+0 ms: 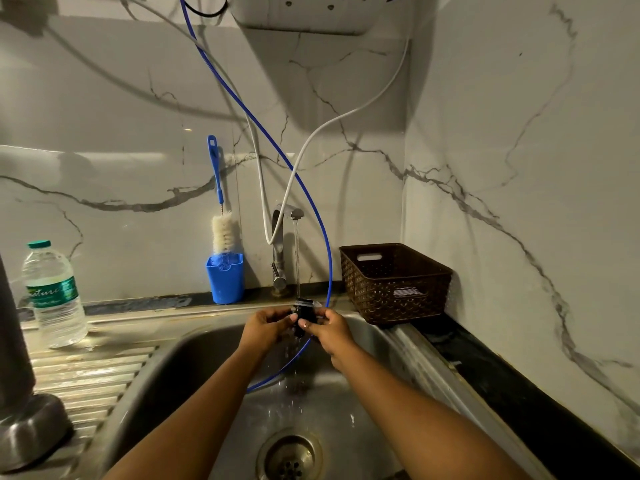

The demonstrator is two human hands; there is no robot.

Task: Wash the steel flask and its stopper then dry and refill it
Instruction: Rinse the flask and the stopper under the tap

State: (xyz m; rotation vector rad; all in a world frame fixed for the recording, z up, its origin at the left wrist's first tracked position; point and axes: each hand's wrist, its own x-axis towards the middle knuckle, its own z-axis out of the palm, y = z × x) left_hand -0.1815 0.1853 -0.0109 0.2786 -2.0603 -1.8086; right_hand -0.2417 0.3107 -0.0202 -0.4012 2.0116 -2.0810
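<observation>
1. Two bare forearms are reaching in from the bottom edge over the steel sink (194, 358), above its round drain (289, 457).
2. The left hand (268, 325) and the right hand (330, 329) are meeting under the tap (282, 244). The fingers of both are curling round the black stopper (305, 315) and gripping it from either side.
3. A thin stream of water (297, 258) is running from the tap onto the top of the stopper and dripping into the basin below.
4. The steel flask (20, 393) is standing on the ribbed drainboard (93, 375) at the far left. It is cut by the frame edge and is well apart from both hands.
5. A plastic water bottle (55, 296) is standing near the back of the drainboard, beyond the flask.
6. A bottle brush (221, 230) is standing bristles-down in a blue holder (225, 278) against the wall, left of the tap.
7. A brown basket (394, 282) is sitting on the counter to the right of the tap.
8. A blue hose (263, 129) is hanging from above, passing beside the stopper and down into the sink.
</observation>
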